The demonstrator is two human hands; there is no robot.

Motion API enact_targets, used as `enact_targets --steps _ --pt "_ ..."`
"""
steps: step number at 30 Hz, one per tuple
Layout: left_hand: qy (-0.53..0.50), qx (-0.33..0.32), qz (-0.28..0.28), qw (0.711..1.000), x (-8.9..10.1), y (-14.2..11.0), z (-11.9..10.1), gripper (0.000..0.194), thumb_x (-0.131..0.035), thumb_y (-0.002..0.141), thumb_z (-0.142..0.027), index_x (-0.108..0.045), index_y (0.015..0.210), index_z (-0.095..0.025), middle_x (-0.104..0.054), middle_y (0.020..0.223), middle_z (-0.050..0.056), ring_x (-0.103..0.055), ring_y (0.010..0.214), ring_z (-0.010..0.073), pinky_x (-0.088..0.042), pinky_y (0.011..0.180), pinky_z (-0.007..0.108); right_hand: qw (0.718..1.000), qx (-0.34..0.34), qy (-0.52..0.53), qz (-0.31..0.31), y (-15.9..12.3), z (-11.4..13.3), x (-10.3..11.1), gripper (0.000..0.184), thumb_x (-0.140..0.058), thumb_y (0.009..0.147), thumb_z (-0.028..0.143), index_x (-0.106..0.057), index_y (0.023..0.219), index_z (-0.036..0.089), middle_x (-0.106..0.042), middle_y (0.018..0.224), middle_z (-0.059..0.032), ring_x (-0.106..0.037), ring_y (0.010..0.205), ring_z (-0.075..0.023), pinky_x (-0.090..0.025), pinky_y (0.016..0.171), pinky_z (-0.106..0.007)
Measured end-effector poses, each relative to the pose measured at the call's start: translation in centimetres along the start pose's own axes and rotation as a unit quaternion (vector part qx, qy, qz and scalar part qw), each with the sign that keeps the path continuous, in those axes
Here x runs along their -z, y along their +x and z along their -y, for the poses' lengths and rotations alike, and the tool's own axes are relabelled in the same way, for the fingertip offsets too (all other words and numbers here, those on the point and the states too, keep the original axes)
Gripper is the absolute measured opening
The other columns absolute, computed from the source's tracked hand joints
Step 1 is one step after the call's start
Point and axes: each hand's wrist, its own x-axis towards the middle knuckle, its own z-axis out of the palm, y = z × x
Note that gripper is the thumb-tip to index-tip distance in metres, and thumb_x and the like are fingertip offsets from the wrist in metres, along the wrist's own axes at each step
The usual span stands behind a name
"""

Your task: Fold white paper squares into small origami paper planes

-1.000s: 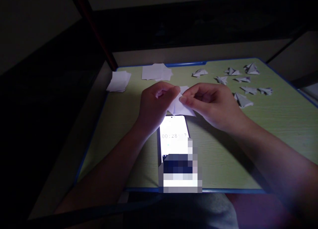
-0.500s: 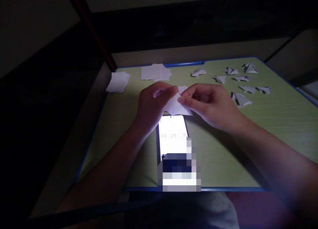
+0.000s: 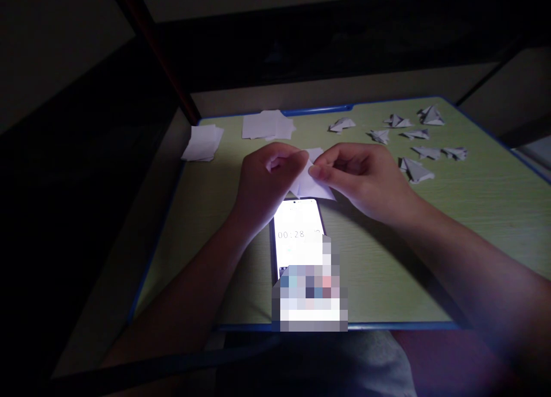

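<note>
A partly folded sheet of white paper is held up over the middle of the table, just beyond the phone. My left hand pinches its left side between thumb and fingers. From the right, my right hand grips the same paper, thumb on the near face and fingers curled behind. The tips of both hands almost meet at the top of the sheet. My fingers hide part of the folds. Below the paper lies a lit phone showing a timer, its lower part pixelated.
A stack of white paper squares lies at the left edge, and another paper stack at the back. Several folded paper figures, one a larger folded figure, are spread at the right. The green table has a blue rim.
Both hands keep their pinch on the paper, with hardly any shift of the fingers. The whole view has slid very slightly to the left.
</note>
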Motion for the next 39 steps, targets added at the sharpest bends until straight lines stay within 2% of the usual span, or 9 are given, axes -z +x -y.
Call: enact_targets --steps 4,10,16,25,33,39 --pt "-0.022 -0.006 -0.005 1.000 -0.02 0.11 0.16 0.013 -0.064 0.080 -0.018 -0.061 0.068 -0.018 -0.064 0.066 -0.001 -0.061 0.064 0.0103 -0.050 0.058 0.021 1.000 -0.004 0.000 0.000 0.00 -0.05 0.00 0.021 -0.078 0.073 0.033 -0.063 0.065 0.020 -0.055 0.055 0.0045 -0.043 0.047 -0.0075 -0.027 0.042 -0.024" --pt "0.000 -0.025 0.009 1.000 -0.23 0.06 0.27 0.012 -0.061 0.077 -0.012 -0.061 0.067 -0.019 -0.065 0.067 -0.001 -0.060 0.064 0.0100 -0.049 0.058 0.021 1.000 0.011 0.005 -0.024 -0.02 -0.03 -0.06 0.010 -0.072 0.076 0.023 -0.065 0.069 0.019 -0.058 0.060 0.0027 -0.046 0.053 -0.0092 -0.032 0.048 -0.025" --pt "0.010 -0.030 0.026 0.999 -0.24 -0.15 0.21 0.009 -0.062 0.078 -0.018 -0.063 0.069 -0.019 -0.067 0.071 -0.001 -0.061 0.067 0.0103 -0.048 0.057 0.021 1.000 0.023 0.003 -0.020 -0.03 -0.17 -0.11 0.015 -0.073 0.076 0.027 -0.064 0.067 0.019 -0.057 0.061 0.0018 -0.048 0.056 -0.0104 -0.034 0.051 -0.026" --pt "0.019 -0.043 0.016 0.999 -0.29 -0.13 0.13 0.011 -0.064 0.079 -0.018 -0.062 0.068 -0.019 -0.067 0.068 0.000 -0.061 0.063 0.0099 -0.048 0.056 0.021 1.000 0.018 -0.007 -0.006 -0.12 -0.01 -0.07 0.019 -0.075 0.076 0.033 -0.063 0.067 0.020 -0.057 0.062 0.0019 -0.046 0.055 -0.0104 -0.032 0.050 -0.026" --pt "0.027 -0.042 -0.008 0.999 -0.36 -0.04 0.07 0.015 -0.064 0.082 -0.017 -0.060 0.067 -0.018 -0.063 0.063 -0.002 -0.058 0.060 0.0092 -0.047 0.055 0.020 1.000 0.015 -0.001 -0.005 -0.25 0.04 -0.22 0.013 -0.073 0.076 0.024 -0.063 0.068 0.019 -0.057 0.062 0.0019 -0.047 0.053 -0.0100 -0.032 0.048 -0.026" --pt "0.030 -0.058 0.003 0.998 -0.12 -0.07 0.02 0.017 -0.065 0.083 -0.022 -0.059 0.068 -0.017 -0.063 0.065 -0.002 -0.058 0.063 0.0089 -0.047 0.056 0.020 1.000 0.016 -0.006 0.002 -0.23 -0.16 -0.15 0.013 -0.071 0.077 0.020 -0.063 0.068 0.018 -0.057 0.060 0.0024 -0.046 0.051 -0.0083 -0.031 0.046 -0.025"
